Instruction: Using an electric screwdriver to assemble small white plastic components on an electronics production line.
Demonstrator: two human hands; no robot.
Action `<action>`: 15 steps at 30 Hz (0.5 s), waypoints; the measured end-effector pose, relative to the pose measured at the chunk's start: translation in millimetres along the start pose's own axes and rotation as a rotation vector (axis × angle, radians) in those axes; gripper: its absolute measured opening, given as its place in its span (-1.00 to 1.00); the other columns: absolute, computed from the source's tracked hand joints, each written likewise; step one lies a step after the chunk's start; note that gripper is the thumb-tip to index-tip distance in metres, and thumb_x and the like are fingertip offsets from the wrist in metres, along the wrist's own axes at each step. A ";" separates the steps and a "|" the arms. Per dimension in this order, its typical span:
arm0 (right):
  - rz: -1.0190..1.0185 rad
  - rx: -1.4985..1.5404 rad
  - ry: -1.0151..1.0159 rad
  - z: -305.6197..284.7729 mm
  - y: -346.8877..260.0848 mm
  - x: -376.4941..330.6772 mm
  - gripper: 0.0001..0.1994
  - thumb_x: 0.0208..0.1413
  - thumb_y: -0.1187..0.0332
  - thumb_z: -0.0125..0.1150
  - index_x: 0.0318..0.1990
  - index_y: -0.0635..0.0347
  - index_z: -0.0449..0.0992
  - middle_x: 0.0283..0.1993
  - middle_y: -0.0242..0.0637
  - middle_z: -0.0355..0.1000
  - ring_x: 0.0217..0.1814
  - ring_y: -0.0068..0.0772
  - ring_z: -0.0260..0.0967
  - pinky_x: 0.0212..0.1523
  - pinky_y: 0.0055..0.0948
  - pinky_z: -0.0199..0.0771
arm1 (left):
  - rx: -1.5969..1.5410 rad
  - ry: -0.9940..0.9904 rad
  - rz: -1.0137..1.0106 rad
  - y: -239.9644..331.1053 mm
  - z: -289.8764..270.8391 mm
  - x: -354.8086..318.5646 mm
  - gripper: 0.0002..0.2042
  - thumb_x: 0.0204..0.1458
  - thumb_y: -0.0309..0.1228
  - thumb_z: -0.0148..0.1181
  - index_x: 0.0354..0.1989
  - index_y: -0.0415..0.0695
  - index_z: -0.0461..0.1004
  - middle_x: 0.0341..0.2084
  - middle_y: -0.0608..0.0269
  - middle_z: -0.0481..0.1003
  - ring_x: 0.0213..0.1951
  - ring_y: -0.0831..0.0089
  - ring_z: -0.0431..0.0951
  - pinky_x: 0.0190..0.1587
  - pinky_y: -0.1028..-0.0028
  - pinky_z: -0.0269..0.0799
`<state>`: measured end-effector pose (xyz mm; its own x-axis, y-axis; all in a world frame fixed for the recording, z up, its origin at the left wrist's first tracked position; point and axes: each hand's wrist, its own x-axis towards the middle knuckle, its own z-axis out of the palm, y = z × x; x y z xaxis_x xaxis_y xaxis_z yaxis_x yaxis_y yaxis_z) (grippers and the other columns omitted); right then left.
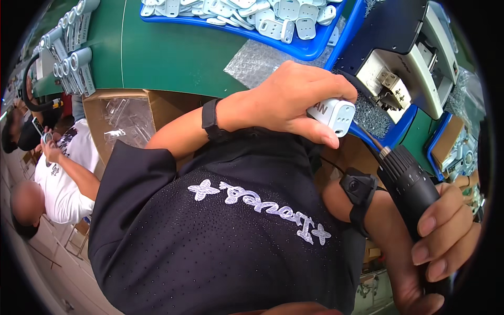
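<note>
behind our hands we see a green bench [168, 52] with grey tubes [71, 58] at its left, a blue tray of white housings [294, 47] and, to the right, a grey fixture [404, 79]. our left hand [289, 100] is closed around a white plug housing [333, 116] held off the bench edge, so we judge a loose pinch could drop it. our right hand [446, 231] is wrapped around a black powered driver [407, 181], whose tip could skid on the plastic if it meets the part at a slant.
</note>
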<state>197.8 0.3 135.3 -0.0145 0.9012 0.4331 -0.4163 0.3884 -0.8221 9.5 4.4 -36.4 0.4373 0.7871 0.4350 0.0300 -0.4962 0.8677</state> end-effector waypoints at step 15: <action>0.136 0.050 -0.133 11.8 16.4 16.1 -0.56 0.11 0.25 0.24 0.07 0.16 0.24 -0.43 -0.32 0.31 -0.56 -0.38 0.27 -0.39 -0.26 0.44 | -0.027 0.075 0.104 6.6 -5.8 5.6 -0.25 -0.14 0.23 0.37 -0.01 -0.22 0.44 -0.32 0.15 0.56 -0.32 0.21 0.63 -0.31 0.32 0.55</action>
<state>180.0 18.9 133.2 -0.1928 0.9100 0.3671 -0.4472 0.2515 -0.8583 6.9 7.6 -26.8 0.3686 0.7577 0.5385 -0.0363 -0.5672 0.8228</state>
